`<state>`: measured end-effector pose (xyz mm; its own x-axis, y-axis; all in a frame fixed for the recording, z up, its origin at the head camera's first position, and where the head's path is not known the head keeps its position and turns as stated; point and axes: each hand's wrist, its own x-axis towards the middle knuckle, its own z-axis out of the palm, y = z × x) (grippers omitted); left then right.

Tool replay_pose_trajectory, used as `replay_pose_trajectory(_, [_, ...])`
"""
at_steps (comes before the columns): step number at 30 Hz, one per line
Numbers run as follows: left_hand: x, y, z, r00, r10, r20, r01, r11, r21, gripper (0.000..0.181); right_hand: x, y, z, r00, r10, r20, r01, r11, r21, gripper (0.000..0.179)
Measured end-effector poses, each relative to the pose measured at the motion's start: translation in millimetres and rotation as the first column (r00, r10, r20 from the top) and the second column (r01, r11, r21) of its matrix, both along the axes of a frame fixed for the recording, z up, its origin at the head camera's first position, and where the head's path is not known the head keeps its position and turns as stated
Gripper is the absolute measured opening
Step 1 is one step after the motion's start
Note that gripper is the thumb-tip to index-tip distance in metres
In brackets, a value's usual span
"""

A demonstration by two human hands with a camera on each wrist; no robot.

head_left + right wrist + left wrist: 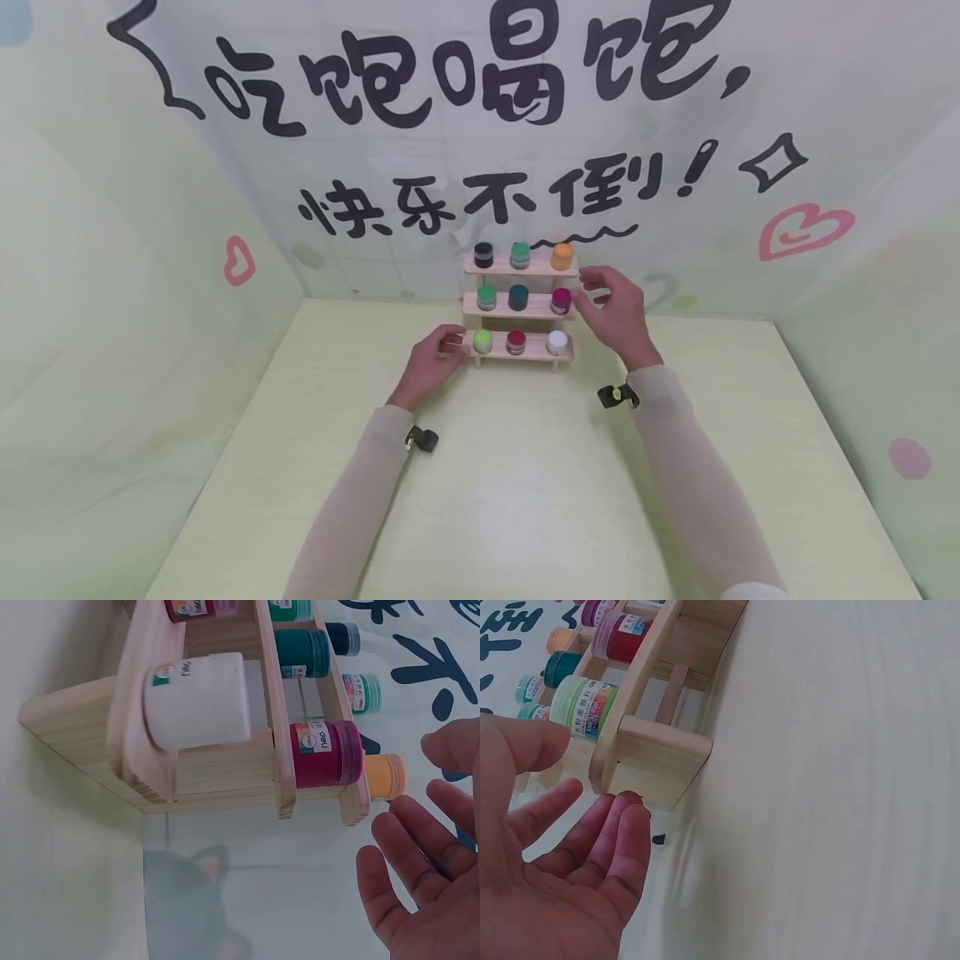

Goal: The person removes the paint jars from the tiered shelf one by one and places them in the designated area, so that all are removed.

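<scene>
A small three-tier wooden rack (pixel 537 345) stands at the back of the table, bearing paint jars. My left hand (pixel 433 358) is at the left end of its lowest tier, beside the light green jar (pixel 585 706). Its fingers are loosely bent, with nothing held; whether the fingertips touch the wood I cannot tell. To the right of the upper tiers is my right hand (pixel 618 312), fingers spread and relaxed, close to the orange jar (pixel 386 775) and the magenta jar (pixel 322 754). The white jar (pixel 199 701) sits at the right of the lowest tier, a red jar (pixel 516 340) in its middle.
Black, green and teal jars (pixel 518 297) fill other places on the upper tiers. Behind the rack hangs a pale cloth (pixel 390 267) with large black characters. More cloth flanks the light wooden table (pixel 495 467) on both sides.
</scene>
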<state>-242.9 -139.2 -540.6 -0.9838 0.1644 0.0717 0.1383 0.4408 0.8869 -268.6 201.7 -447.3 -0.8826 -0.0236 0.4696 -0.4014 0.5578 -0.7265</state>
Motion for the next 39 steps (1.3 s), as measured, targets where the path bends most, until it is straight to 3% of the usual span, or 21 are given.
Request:
replay_pose_trajectory(5, [0.4, 4.2, 0.4, 0.998, 0.039, 0.046, -0.041, 0.999, 0.028, 0.036, -14.1, -1, 7.0, 1.000, -0.023, 0.020, 0.023, 1.000, -0.020, 0.036])
replay_pose_trajectory(15, [-3.2, 13.2, -1.4, 0.993, 0.054, 0.104, -0.065, 0.993, 0.102, 0.036, -36.4, -4, 14.0, 0.997, -0.054, 0.063, 0.056, 0.998, -0.035, 0.038])
replay_pose_trajectory(23, [-2.8, 12.9, 0.1, 0.972, 0.019, 0.234, -0.094, 0.944, 0.315, 0.039, -48.3, -14, 12.4, 0.988, -0.018, 0.152, 0.033, 0.995, -0.094, 0.044])
replay_pose_trajectory(27, [-4.0, 12.2, -0.1, 0.963, -0.016, 0.270, -0.087, 0.927, 0.365, 0.041, -51.0, -16, 13.1, 0.983, -0.026, 0.180, 0.043, 0.995, -0.092, 0.049])
replay_pose_trajectory(33, [-5.8, 9.2, 0.8, 0.963, -0.057, 0.262, -0.057, 0.912, 0.406, 0.042, -53.6, -23, 18.5, 0.984, -0.022, 0.174, 0.032, 0.998, -0.054, 0.050])
replay_pose_trajectory(39, [-7.3, 7.1, 0.4, 0.965, -0.077, 0.250, -0.026, 0.922, 0.387, 0.042, -50.6, -27, 20.9, 0.982, -0.029, 0.185, 0.043, 0.997, -0.068, 0.047])
